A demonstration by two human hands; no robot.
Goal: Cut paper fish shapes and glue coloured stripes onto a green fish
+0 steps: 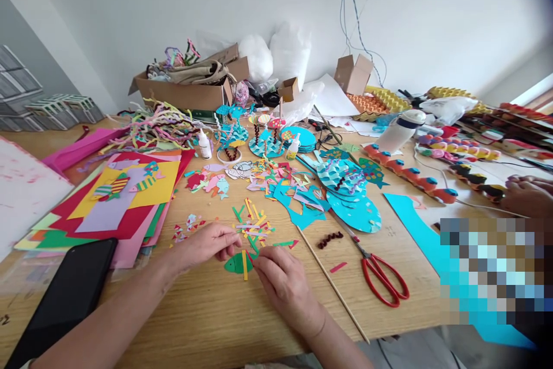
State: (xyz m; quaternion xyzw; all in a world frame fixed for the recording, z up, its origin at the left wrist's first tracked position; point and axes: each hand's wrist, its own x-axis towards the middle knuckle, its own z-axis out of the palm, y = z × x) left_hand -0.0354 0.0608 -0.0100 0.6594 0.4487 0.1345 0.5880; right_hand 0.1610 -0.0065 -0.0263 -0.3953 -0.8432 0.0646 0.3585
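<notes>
A green paper fish [232, 265] lies on the wooden table in front of me, with a yellow paper strip [245, 270] across its body. My left hand [218, 241] is closed in a pinch just above the fish; what its fingertips hold, if anything, is too small to make out. To the right of the fish, my right hand [283, 277] is pinched, and a small red paper piece [249, 255] shows at its fingertips. Cut paper strips [254, 228] in yellow, green and pink are heaped just beyond both hands.
Red-handled scissors [384, 280] and a wooden stick [330, 280] lie to the right. A black phone [64, 300] and stacked coloured paper [129, 213] are at left. Glue bottles [204, 145] stand farther back. Another person's hand [529, 193] is at far right.
</notes>
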